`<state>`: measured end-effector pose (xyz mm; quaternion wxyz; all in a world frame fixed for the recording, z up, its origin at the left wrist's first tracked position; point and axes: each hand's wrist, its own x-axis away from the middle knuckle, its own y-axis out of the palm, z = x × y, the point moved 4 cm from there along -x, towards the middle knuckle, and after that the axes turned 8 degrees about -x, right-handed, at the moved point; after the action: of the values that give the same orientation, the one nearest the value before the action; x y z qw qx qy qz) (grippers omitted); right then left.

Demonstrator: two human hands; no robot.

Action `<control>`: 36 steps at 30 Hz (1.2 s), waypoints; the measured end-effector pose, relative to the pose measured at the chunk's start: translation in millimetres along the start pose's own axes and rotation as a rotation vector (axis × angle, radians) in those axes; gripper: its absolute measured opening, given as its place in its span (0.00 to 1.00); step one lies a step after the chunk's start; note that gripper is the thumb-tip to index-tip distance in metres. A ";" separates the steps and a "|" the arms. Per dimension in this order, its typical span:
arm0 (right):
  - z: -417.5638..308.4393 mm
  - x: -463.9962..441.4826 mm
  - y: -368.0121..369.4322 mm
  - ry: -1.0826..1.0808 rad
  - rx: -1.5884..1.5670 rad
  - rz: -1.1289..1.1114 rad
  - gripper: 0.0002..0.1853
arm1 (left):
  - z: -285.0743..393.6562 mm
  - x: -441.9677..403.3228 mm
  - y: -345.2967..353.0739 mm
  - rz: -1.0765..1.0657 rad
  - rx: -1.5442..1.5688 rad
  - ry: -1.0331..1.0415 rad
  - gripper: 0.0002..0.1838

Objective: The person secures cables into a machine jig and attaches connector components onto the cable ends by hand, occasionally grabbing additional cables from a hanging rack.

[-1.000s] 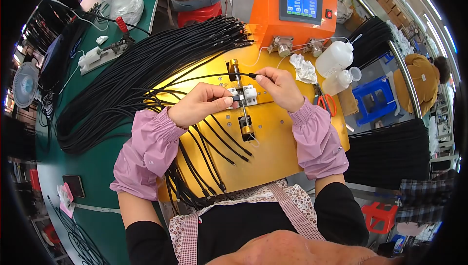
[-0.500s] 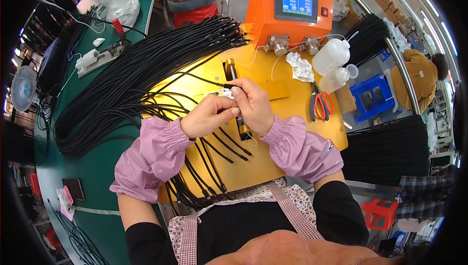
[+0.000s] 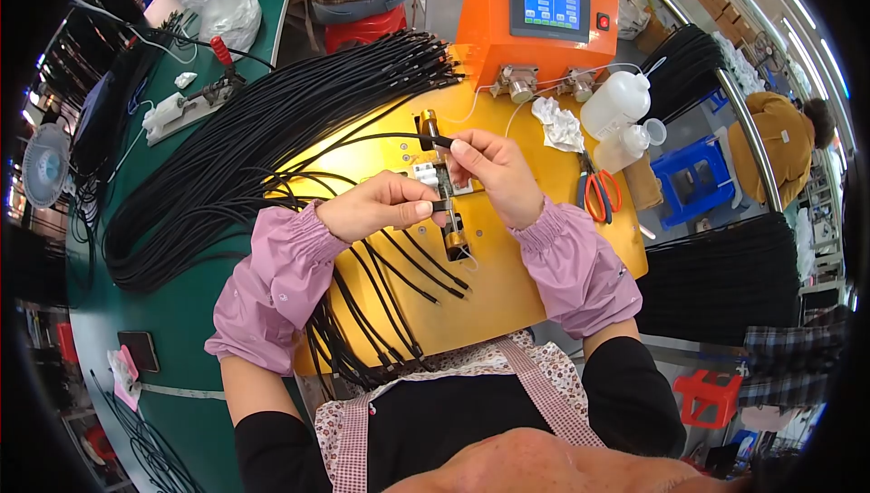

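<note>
My left hand (image 3: 382, 206) pinches a small black piece (image 3: 441, 206) between thumb and forefinger, just below the white block (image 3: 426, 174) on the gold plate (image 3: 507, 285). Up and to the right, my right hand (image 3: 497, 171) grips the end of a black cable (image 3: 381, 136), which runs left toward the big bundle (image 3: 272, 121). Between my hands lies the metal fixture, with a brass cylinder (image 3: 427, 123) above and another brass cylinder (image 3: 454, 237) below. Loose cable ends (image 3: 399, 266) fan out beneath my left hand.
An orange machine (image 3: 489, 31) with a lit screen stands behind the plate. At its right are white bottles (image 3: 616, 105), crumpled tissue (image 3: 557, 126) and red-handled pliers (image 3: 598, 194). A clamp tool (image 3: 195, 105) rests on the green table (image 3: 199, 330). Two other people sit farther off.
My hands came together over the fixture, then moved apart again. My right hand has shifted up and right with the cable end; my left hand is slightly lower and left.
</note>
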<state>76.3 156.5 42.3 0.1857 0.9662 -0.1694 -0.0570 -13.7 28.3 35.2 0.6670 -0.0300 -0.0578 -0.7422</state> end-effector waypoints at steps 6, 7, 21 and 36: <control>-3.0 3.1 -5.0 0.103 0.194 -0.143 0.07 | 29.6 10.4 29.6 -0.140 -0.580 0.452 0.09; -2.6 3.7 -4.3 0.137 0.263 -0.193 0.07 | 34.5 12.3 37.7 -0.182 -0.775 0.609 0.09; -9.5 2.1 -14.2 -0.046 0.439 -0.027 0.03 | -5.1 -9.6 -1.3 0.611 -0.459 0.093 0.03; 9.7 -9.4 -31.2 -0.127 0.543 -0.020 0.02 | -17.3 -12.9 -6.9 0.724 -0.712 0.218 0.05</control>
<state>75.4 183.8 22.0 -0.0918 0.9767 -0.1805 -0.0719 -18.7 39.6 16.2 0.8318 -0.1954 0.2822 -0.4362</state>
